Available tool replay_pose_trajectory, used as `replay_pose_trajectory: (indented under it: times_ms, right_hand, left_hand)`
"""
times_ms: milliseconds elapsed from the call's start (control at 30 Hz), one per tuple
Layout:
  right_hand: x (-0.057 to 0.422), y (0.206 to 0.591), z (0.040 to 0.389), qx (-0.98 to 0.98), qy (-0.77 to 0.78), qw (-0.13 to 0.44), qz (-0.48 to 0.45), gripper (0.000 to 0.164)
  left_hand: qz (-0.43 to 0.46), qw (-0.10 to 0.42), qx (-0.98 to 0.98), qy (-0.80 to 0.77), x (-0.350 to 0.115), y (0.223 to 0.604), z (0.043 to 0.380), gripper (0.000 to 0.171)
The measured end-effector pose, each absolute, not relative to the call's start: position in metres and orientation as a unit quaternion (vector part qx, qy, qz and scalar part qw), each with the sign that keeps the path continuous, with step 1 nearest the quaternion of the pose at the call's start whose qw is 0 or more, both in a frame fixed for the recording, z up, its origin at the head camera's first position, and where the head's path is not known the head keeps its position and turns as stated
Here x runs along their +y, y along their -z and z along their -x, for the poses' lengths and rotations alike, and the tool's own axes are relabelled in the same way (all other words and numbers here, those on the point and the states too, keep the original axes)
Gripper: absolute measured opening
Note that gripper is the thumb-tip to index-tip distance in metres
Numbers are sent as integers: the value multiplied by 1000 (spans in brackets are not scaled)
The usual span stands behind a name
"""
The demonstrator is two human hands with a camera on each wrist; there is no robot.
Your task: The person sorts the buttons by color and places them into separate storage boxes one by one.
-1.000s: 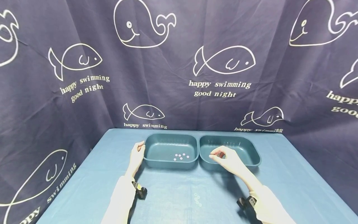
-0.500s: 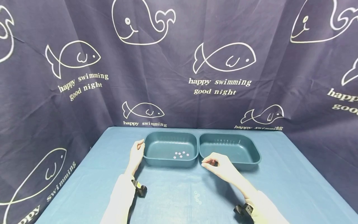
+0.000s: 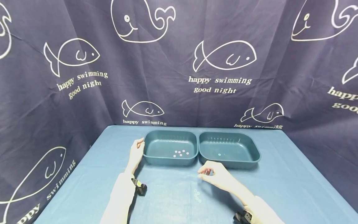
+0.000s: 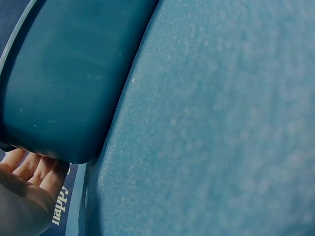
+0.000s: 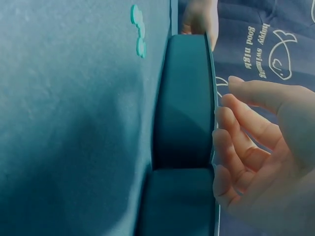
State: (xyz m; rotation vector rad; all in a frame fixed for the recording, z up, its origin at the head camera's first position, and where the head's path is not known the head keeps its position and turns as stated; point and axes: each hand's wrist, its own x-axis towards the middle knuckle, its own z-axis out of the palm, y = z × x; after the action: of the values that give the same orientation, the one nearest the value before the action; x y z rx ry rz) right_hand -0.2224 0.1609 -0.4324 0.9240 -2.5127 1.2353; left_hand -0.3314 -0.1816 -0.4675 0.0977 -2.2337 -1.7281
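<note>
My left hand (image 3: 136, 152) rests at the left end of a teal plastic bin (image 3: 170, 161), its fingers (image 4: 42, 172) against the outer end wall just below the rim. Inside that bin lie several small pink button-like discs (image 3: 180, 155). My right hand (image 3: 215, 174) hovers over the table just in front of a second teal bin (image 3: 243, 164); its fingers are loosely bent, with nothing between thumb and fingertips. One small turquoise disc (image 3: 219, 154) lies in this second bin. Several pale green discs (image 3: 197, 196) are on the table, nearer than my right hand and to its left.
Both bins stand side by side, ends meeting, near the back of the blue-covered table (image 3: 165, 193). A dark curtain (image 3: 179, 62) printed with fish and whales rises behind and at the sides. Each wrist wears a small black camera (image 3: 141, 189).
My right hand has moved out of the right bin, toward me and leftward over the table. A turquoise disc now shows in that bin. My left hand stays at the left bin's end.
</note>
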Motion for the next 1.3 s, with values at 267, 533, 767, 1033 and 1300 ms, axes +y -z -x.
replay_pose_trajectory:
  times_ms: [267,533,767,1033,1300]
  right_hand:
    - [160,438,217,-841,-420,81,-331,10]
    - [158,444,211,-835,-412,56,-360,10]
    - [159,447,208,-843,-377,42,-382,11]
    - [158,448,207,-853,-364,12,-374,10]
    - [157,448,204,-859,-345,-9,-379,6]
  left_hand:
    - [-33,161,-784,599,-181,468,332,33]
    - [-32,162,-781,602,-181,469,330,33]
    - [-31,163,-778,605,-181,470,332,33]
    - [-33,161,-780,603,-182,470,333,33]
    - [-33,161,-780,604,-182,470,333,33]
